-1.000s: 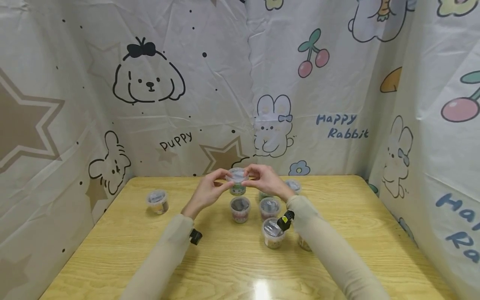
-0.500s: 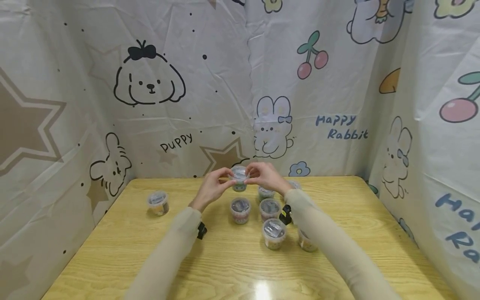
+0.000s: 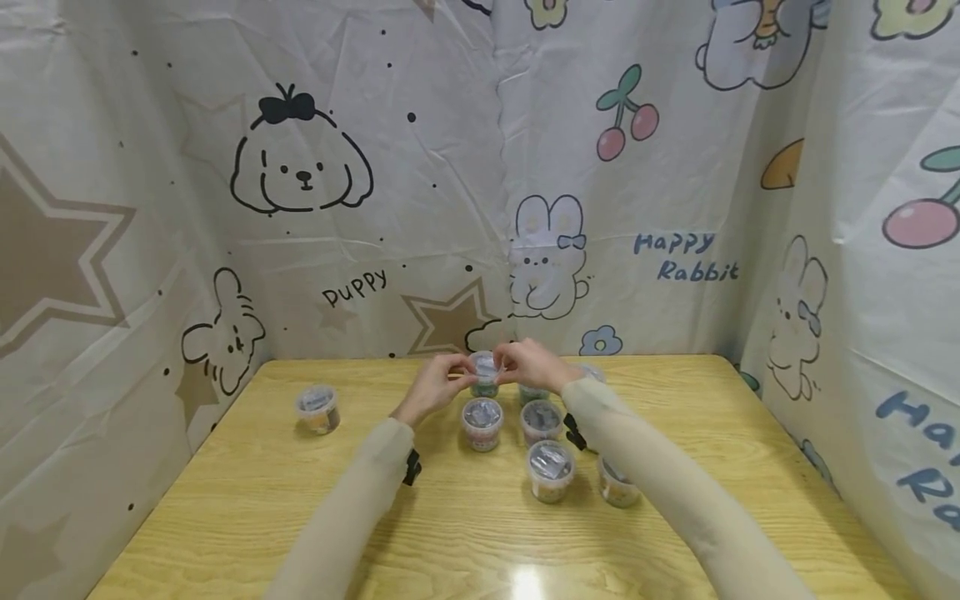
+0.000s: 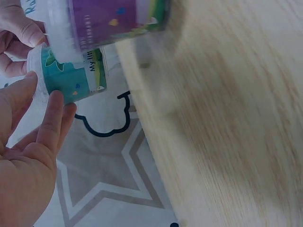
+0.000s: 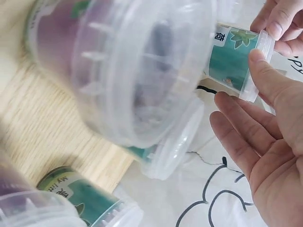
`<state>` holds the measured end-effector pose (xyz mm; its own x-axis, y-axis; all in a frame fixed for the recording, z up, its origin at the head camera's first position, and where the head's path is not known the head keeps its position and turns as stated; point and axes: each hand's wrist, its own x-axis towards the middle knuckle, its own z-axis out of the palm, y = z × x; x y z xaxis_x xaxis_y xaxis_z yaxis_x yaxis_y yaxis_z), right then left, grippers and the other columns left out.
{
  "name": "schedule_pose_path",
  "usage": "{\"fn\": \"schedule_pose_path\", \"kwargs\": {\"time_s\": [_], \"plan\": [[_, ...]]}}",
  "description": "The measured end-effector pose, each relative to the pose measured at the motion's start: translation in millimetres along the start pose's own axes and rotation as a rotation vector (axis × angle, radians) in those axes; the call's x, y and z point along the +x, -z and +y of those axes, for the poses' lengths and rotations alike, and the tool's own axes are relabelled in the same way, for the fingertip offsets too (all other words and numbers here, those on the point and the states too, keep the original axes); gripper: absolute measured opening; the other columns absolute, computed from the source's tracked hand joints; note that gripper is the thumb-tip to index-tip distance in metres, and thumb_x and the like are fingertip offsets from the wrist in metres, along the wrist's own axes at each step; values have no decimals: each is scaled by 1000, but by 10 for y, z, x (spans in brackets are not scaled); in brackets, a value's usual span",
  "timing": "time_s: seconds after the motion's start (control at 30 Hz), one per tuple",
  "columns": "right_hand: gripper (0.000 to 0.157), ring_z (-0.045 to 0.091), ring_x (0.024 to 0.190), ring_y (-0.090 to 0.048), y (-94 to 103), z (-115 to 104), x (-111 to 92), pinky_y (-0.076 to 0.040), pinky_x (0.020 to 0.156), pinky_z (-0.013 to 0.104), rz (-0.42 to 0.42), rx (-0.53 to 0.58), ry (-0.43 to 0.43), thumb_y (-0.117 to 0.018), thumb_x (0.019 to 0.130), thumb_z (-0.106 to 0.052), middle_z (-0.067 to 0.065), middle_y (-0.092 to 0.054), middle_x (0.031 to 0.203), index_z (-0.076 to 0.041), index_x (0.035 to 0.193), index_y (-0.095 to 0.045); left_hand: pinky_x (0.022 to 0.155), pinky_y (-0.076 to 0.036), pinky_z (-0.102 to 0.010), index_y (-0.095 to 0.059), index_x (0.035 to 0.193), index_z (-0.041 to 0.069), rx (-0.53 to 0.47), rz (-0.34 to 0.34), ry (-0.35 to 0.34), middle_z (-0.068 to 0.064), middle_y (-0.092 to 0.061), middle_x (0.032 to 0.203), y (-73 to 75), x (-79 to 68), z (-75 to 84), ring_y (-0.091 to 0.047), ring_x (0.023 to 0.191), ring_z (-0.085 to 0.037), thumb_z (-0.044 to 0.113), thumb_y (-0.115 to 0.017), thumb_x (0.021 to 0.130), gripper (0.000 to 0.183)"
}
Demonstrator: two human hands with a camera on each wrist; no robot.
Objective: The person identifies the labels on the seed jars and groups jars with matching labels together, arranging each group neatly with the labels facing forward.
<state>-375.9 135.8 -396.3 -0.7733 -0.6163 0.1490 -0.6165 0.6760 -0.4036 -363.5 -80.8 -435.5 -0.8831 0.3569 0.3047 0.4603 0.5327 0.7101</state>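
Note:
A clear plastic tub with a teal label (image 3: 485,388) and a translucent lid is held upright near the table's far edge. My left hand (image 3: 437,387) pinches its rim from the left; in the left wrist view, the thumb and fingers (image 4: 49,123) reach round the tub (image 4: 71,78). From the other side my right hand (image 3: 534,367) grips the rim, its thumb (image 5: 265,71) against the lid in the right wrist view. Whether the tub's base touches the table cannot be told. A purple-labelled tub (image 4: 111,21) stands closer to the camera.
Several lidded tubs stand in front and to the right, among them a pink one (image 3: 482,425), its neighbour (image 3: 541,422) and a nearer tub (image 3: 551,472). Another tub (image 3: 318,409) stands alone at the left. A printed curtain (image 3: 450,183) hangs behind the wooden table (image 3: 247,517).
Both hands have lowered the teal-labelled tub a little, and it now sits closer to the table and the pink tub. The other tubs have stayed where they were.

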Motion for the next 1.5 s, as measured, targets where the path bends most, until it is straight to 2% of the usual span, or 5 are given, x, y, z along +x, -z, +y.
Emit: {"fn": "schedule_pose_path", "kwargs": {"time_s": [0.17, 0.33, 0.53, 1.0, 1.5], "plan": [[20, 25, 99, -71, -56, 43, 4, -57, 86, 38, -29, -52, 6, -73, 89, -22, 10, -74, 104, -9, 101, -65, 96, -53, -41, -68, 94, 3, -9, -37, -7, -9, -70, 104, -37, 2, -40, -67, 109, -29, 11, -71, 91, 9], [21, 26, 100, -69, -90, 34, 21, -57, 85, 39, -43, -136, -7, -72, 90, -25, 10, -72, 108, -11, 104, -65, 96, -54, -43, -69, 94, 3, -2, -35, -11, -8, -70, 104, -54, 0, -85, -67, 107, -29, 10, -70, 90, 7], [19, 22, 89, -69, -161, 26, 29, -57, 80, 38, -51, -216, 7, -72, 90, -26, 8, -73, 101, -12, 101, -65, 94, -54, -41, -69, 93, 2, 14, -57, 0, -8, -71, 102, -93, -3, -144, -68, 105, -28, 12, -70, 91, 10], [16, 15, 77, -63, -240, 53, 39, -53, 72, 34, -54, -242, -12, -72, 90, -25, 2, -70, 91, -13, 97, -66, 95, -54, -41, -69, 94, 2, 33, -68, -21, -9, -71, 102, -156, -23, -190, -68, 104, -28, 11, -67, 93, 9], [16, 13, 70, -60, -232, 35, 44, -52, 66, 31, -64, -271, -60, -71, 91, -28, 0, -70, 87, -16, 99, -66, 98, -52, -43, -68, 96, 6, 11, -96, 44, -7, -70, 106, -177, 8, -194, -65, 111, -27, 10, -64, 95, 5]]}}
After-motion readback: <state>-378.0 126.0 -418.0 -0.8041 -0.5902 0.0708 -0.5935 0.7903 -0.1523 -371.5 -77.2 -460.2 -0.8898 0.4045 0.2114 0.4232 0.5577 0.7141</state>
